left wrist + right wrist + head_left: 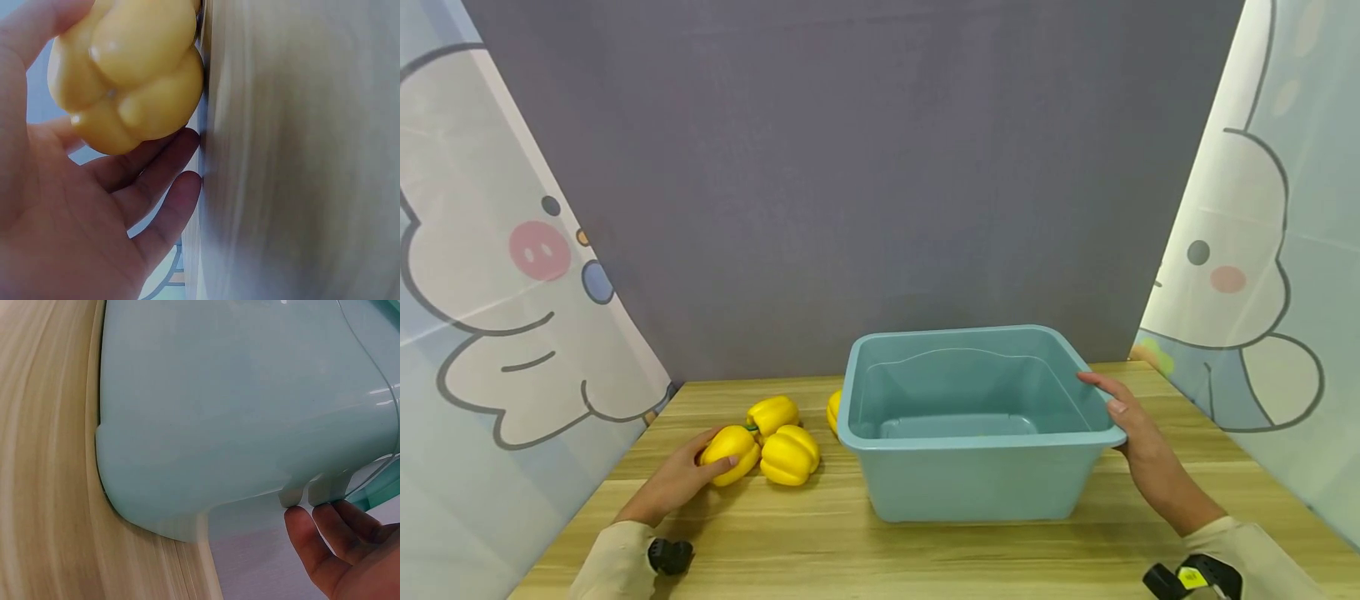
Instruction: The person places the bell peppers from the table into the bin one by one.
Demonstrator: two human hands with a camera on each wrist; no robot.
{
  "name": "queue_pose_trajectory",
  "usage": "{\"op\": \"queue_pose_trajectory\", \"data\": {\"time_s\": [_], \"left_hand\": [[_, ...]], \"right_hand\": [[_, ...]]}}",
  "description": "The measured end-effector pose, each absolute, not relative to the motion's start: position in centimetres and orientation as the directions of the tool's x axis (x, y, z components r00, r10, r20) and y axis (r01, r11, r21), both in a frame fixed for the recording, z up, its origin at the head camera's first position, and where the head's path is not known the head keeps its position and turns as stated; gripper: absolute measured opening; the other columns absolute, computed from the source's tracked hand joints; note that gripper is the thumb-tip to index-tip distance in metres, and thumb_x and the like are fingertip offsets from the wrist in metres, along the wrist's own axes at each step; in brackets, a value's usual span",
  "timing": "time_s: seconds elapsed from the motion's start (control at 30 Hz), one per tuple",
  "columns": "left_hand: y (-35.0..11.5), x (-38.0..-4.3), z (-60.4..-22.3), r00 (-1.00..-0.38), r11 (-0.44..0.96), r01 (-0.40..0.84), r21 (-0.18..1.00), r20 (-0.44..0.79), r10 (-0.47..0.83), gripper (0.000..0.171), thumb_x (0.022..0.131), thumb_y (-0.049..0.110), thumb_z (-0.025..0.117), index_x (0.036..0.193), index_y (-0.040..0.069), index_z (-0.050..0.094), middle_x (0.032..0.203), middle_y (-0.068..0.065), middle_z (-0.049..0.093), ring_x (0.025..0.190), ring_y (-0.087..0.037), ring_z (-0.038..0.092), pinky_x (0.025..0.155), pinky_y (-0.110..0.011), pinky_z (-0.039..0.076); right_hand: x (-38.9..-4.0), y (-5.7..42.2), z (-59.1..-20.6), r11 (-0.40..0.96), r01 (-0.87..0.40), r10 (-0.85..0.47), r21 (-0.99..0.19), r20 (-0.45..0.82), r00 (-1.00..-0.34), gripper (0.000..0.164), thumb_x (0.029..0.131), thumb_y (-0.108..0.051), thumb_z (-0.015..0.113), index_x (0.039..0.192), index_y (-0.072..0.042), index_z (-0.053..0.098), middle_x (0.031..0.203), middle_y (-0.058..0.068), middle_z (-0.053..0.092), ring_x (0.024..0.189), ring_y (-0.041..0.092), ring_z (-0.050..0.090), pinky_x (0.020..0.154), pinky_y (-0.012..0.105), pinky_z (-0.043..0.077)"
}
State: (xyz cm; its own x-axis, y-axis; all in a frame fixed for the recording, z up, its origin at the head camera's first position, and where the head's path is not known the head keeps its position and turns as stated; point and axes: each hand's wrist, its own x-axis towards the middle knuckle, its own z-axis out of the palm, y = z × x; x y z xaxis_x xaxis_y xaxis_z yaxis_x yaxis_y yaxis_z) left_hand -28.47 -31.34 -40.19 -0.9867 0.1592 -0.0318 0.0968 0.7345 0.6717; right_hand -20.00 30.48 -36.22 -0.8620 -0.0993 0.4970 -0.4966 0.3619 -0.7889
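On the left of the table, my left hand (pixel 677 479) holds a yellow bell pepper (pixel 737 450) between thumb and fingers. In the left wrist view the lobed end of this bell pepper (pixel 128 75) faces the camera, close by the wood, and the lower fingers (pixel 156 181) stretch beneath it. Two more yellow bell peppers, a rear one (pixel 775 412) and a front one (pixel 790 456), lie just right of it. My right hand (pixel 1150 442) grips the right rim of a blue-green plastic basin (pixel 970 483), its thumb over the edge. Fingertips (pixel 303 528) touch the outer wall below the rim.
Another yellow bell pepper (pixel 833 410) is partly hidden behind the basin's left side. The wooden table (pixel 775 542) ends at a grey backdrop (pixel 880 183). Cartoon-printed curtains, left (pixel 475 350) and right (pixel 1292 250), flank the table.
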Motion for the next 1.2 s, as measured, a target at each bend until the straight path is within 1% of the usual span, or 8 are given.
{"op": "queue_pose_trajectory", "data": {"time_s": [0.17, 0.57, 0.8, 0.93, 1.2], "left_hand": [[-31.31, -28.50, -40.06, -0.987, 0.723, 0.077, 0.686, -0.052, 0.155, 0.090, 0.097, 0.054, 0.060, 0.158, -0.001, 0.021, 0.156, -0.033, 0.026, 0.137, -0.050, 0.035, 0.104, -0.061, 0.038], [-31.69, -28.40, -40.16, -0.991, 0.732, 0.080, 0.676, -0.026, 0.133, 0.089, 0.097, 0.058, 0.057, 0.156, -0.001, 0.027, 0.153, -0.032, 0.033, 0.135, -0.048, 0.039, 0.103, -0.060, 0.038], [-31.70, -28.46, -39.97, -0.993, 0.726, 0.053, 0.685, -0.037, 0.108, 0.091, 0.097, 0.062, 0.052, 0.156, -0.002, 0.025, 0.154, -0.032, 0.031, 0.137, -0.049, 0.035, 0.105, -0.062, 0.036], [-31.63, -28.46, -39.81, -0.995, 0.721, 0.055, 0.691, -0.021, 0.096, 0.088, 0.099, 0.061, 0.050, 0.155, -0.003, 0.028, 0.152, -0.032, 0.035, 0.134, -0.048, 0.040, 0.102, -0.060, 0.039], [-31.52, -28.43, -39.81, -0.996, 0.703, 0.083, 0.707, 0.048, 0.070, 0.079, 0.102, 0.058, 0.047, 0.151, -0.003, 0.036, 0.143, -0.027, 0.048, 0.122, -0.036, 0.051, 0.096, -0.052, 0.043]], "right_hand": [[-19.95, 30.51, -36.23, 0.375, -0.481, -0.092, -0.793, 0.484, -0.870, 0.049, 0.110, -0.025, 0.016, 0.156, -0.015, 0.032, 0.148, -0.008, 0.031, 0.116, 0.013, 0.044, 0.080, 0.028, 0.045], [-20.12, 30.38, -36.30, 0.367, -0.491, -0.092, -0.790, 0.495, -0.864, 0.049, 0.110, -0.024, 0.017, 0.155, -0.015, 0.033, 0.147, -0.008, 0.032, 0.115, 0.012, 0.046, 0.079, 0.027, 0.045], [-20.01, 30.39, -36.20, 0.373, -0.479, -0.095, -0.795, 0.481, -0.872, 0.050, 0.110, -0.026, 0.016, 0.156, -0.015, 0.031, 0.150, -0.007, 0.029, 0.118, 0.013, 0.043, 0.081, 0.028, 0.044], [-19.99, 30.45, -36.20, 0.374, -0.477, -0.097, -0.796, 0.478, -0.873, 0.050, 0.110, -0.026, 0.016, 0.157, -0.016, 0.031, 0.152, -0.007, 0.027, 0.119, 0.013, 0.042, 0.081, 0.028, 0.044], [-20.03, 30.46, -36.13, 0.371, -0.472, -0.089, -0.800, 0.475, -0.875, 0.049, 0.110, -0.026, 0.016, 0.156, -0.016, 0.032, 0.150, -0.008, 0.028, 0.118, 0.012, 0.043, 0.081, 0.027, 0.044]]}}
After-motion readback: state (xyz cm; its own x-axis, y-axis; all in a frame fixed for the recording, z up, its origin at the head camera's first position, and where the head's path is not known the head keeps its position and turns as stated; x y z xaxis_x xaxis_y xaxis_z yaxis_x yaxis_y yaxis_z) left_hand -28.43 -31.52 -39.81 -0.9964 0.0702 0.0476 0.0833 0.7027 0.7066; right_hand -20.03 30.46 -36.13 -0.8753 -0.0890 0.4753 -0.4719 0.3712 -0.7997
